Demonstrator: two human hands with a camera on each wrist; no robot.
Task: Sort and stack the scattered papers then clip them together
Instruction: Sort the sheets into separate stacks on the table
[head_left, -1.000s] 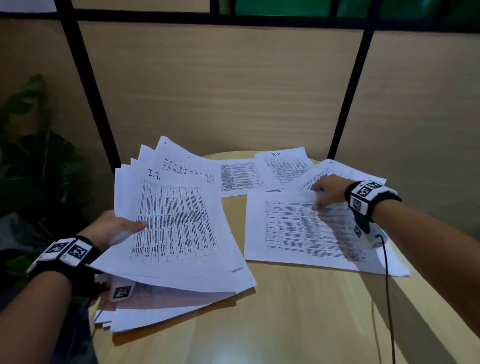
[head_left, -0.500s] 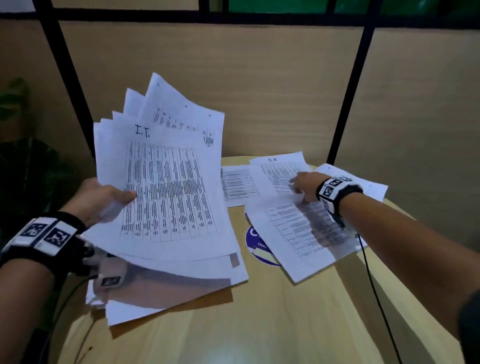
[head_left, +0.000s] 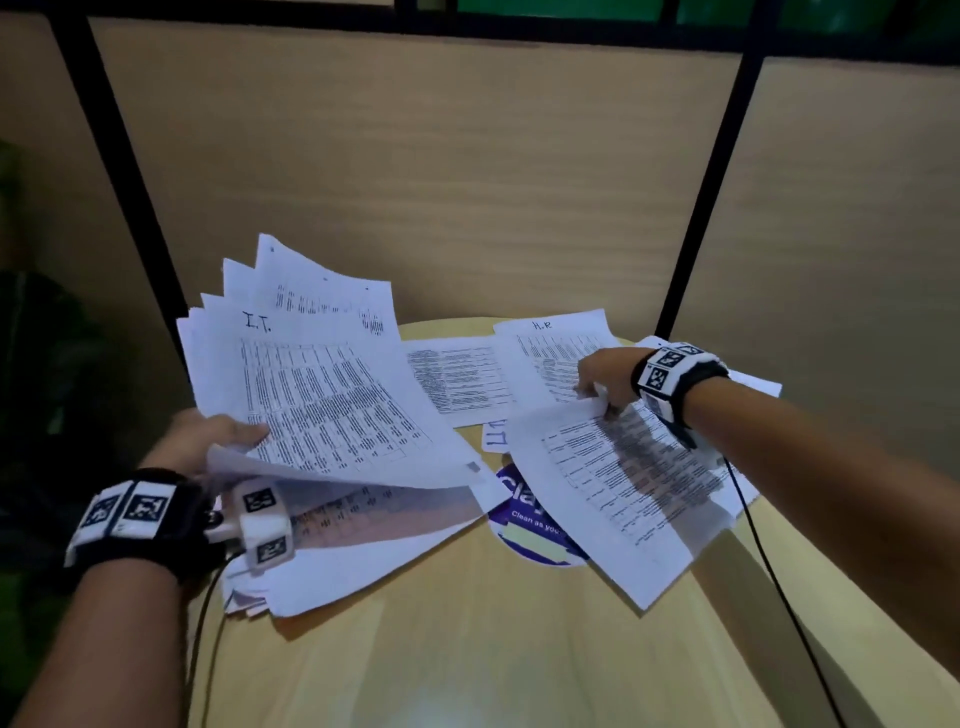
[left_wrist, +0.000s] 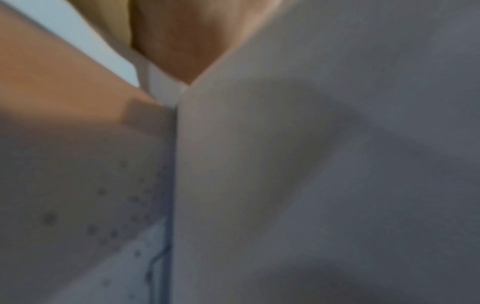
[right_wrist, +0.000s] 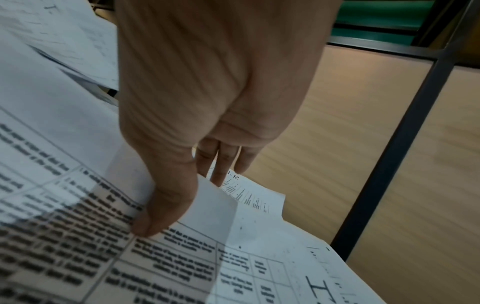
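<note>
On the left, my left hand (head_left: 208, 434) gripped a fanned bundle of papers (head_left: 322, 395), thumb on top of the sheet marked "I.T." and the rest of the hand hidden underneath. The bundle tilted up off the worktop (head_left: 467, 649), with more loose sheets (head_left: 363, 561) lying beneath it. The left wrist view showed only blurred paper close up, so I could not tell how the lower fingers lay.

Risk there, as I judged it: the bundle was splayed, not squared, and held at one edge only. A little slack in the thumb and the back sheets could slide out and scatter again.

In the middle, one printed sheet (head_left: 457, 379) lay flat, and a round blue sticker (head_left: 524, 519) showed on the worktop between the piles.

Over on the right, my right hand (head_left: 605, 382) reached out across the worktop, palm down, wrist raised. In the right wrist view the thumb (right_wrist: 166, 205) pinched the corner of a printed sheet (head_left: 613, 483) against the fingers behind it, and that corner was bent up. The sheet marked "H.R." (head_left: 550, 353) lay just beyond the fingertips.

Risk here: a corner pinch like that could crease or tear the page, or drag the sheet underneath along with it. Mixing an "H.R." page into the "I.T." bundle would spoil the sort. I saw no clip anywhere in view.
</note>
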